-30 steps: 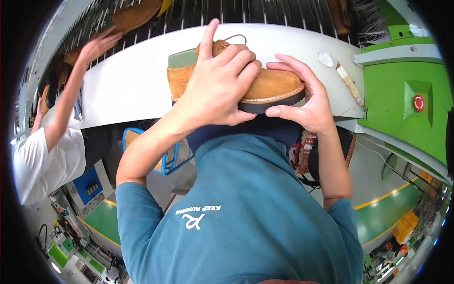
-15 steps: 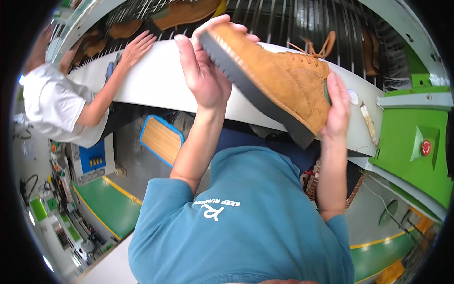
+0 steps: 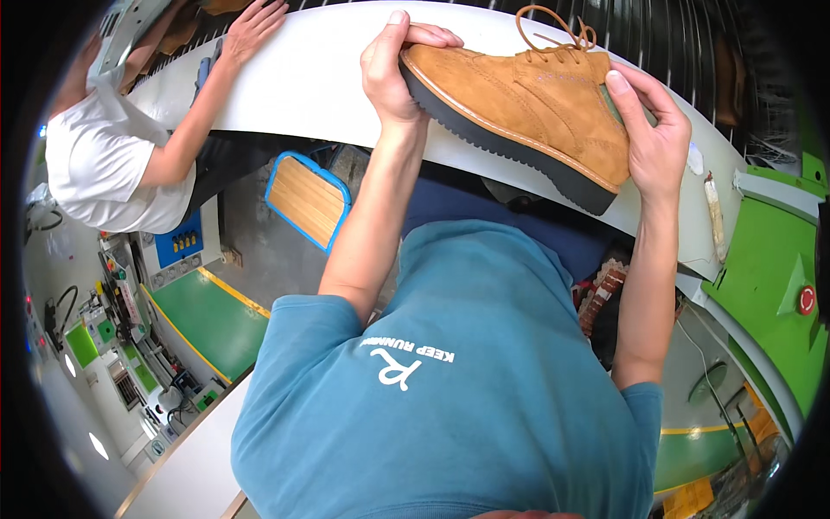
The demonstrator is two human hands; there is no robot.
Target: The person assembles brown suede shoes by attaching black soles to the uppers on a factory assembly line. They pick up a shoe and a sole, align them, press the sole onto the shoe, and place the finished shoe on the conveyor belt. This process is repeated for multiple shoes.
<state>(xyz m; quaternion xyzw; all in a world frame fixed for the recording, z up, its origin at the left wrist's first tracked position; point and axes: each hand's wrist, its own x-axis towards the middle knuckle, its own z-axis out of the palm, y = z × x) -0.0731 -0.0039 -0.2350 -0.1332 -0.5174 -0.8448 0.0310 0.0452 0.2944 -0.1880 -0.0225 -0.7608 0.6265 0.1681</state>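
Green floor (image 3: 212, 324), blue-framed stool (image 3: 304, 201)

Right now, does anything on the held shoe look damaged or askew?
Nothing stands out: the tan lace-up shoe, tilted between the left hand at toe and right hand at heel, shows no visible tear.

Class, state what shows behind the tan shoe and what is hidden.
Behind the shoe appear the white tabletop and metal rods. The tabletop directly behind its body is covered.
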